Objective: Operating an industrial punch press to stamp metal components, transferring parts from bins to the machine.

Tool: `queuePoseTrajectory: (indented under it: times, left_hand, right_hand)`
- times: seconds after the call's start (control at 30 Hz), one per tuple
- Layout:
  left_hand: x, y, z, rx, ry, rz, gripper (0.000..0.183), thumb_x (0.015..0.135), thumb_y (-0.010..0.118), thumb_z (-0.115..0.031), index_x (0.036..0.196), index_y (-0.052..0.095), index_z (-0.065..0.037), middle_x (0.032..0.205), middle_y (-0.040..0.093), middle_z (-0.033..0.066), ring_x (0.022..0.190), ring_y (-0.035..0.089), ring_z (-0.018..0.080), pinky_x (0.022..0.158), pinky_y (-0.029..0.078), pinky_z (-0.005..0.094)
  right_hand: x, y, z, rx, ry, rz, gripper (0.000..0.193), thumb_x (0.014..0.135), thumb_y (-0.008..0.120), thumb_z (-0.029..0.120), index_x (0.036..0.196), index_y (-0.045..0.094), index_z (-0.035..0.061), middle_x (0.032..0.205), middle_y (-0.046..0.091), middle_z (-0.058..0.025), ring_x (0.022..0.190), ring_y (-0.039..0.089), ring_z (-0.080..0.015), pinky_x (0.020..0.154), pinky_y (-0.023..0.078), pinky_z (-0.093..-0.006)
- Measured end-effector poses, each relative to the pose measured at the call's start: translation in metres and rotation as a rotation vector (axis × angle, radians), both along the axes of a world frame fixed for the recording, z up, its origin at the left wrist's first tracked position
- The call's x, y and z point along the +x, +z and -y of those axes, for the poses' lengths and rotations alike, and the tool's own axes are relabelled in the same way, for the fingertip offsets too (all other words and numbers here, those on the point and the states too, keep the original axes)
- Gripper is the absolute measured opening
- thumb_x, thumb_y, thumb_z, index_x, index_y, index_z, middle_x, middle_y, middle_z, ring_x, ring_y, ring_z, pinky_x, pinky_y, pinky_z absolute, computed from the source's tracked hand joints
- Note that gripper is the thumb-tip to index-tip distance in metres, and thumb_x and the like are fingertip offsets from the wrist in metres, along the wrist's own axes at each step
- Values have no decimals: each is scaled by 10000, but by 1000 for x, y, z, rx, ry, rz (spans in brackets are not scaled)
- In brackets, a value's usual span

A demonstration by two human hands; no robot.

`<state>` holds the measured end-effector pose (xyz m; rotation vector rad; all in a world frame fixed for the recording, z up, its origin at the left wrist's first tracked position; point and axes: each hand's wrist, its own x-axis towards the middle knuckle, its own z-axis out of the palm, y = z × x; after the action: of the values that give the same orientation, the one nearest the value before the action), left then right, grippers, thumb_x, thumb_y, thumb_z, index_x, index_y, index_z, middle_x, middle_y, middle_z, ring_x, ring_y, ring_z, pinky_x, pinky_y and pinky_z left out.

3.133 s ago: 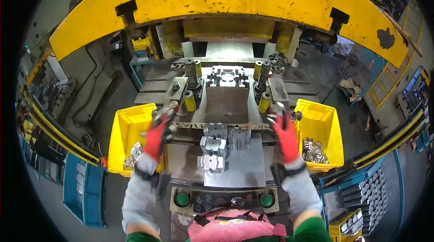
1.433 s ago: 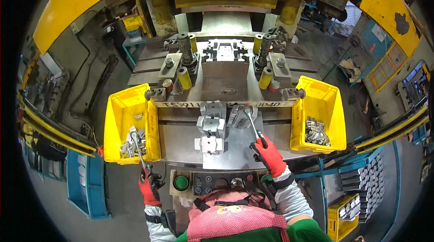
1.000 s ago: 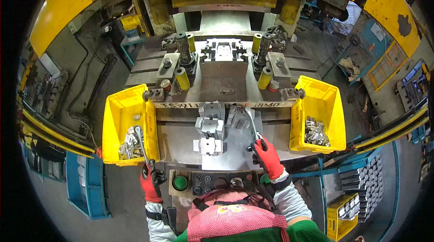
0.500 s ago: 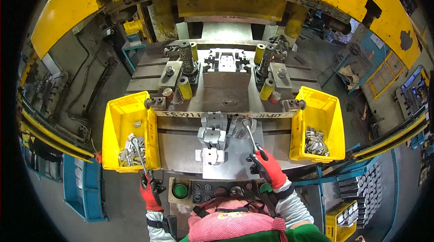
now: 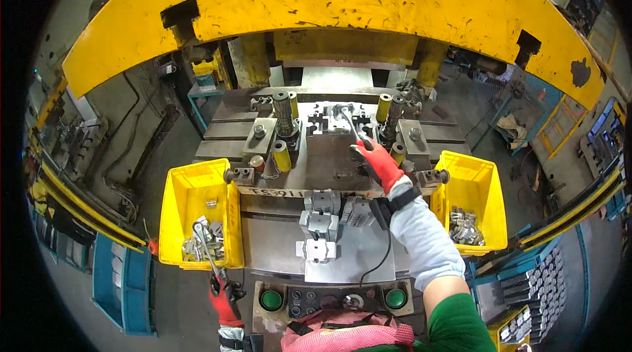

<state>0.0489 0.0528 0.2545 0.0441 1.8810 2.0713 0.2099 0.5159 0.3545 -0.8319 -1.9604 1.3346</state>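
Observation:
My right hand (image 5: 376, 158), in a red and black glove, stretches over the press bed. It is closed on the handle of a metal tool with a round head (image 5: 353, 125). The tool's head is at the pale metal die (image 5: 322, 122); whether a part hangs from it I cannot tell. My left hand (image 5: 225, 298), gloved alike, is at the lower left, closed on a similar round-headed metal tool (image 5: 209, 248). That tool's head is over small metal pieces (image 5: 214, 239) in the left yellow bin (image 5: 172, 201). Stacks of metal parts (image 5: 320, 224) stand on the front plate.
A yellow press beam (image 5: 276, 0) arches above the die. Guide posts (image 5: 283, 112) and yellow cylinders (image 5: 282, 156) flank it. At the right is another yellow bin (image 5: 490, 197) with metal pieces. Green buttons (image 5: 270, 299) sit on the front control panel. A black cable (image 5: 380, 261) hangs from my right wrist.
My right hand has moved forward with its tool, from the stacked parts to the die. The left hand stays near the left bin. The whole view has shifted, with the scene lower.

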Motion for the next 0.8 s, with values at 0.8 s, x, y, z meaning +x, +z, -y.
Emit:
queuePoseTrajectory:
  times: [0.8]
  left_hand:
    - [23,-221,62,-223,-41,742,217,721,584,-236,867,436,-173,779,505,46,644,476,221,509,391,463]
  right_hand:
    - [380,-240,234,-322,-1274,-164,512,779,542,158,1190,289,-13,1150,408,-200,1033,422,-253,876,327,-328]
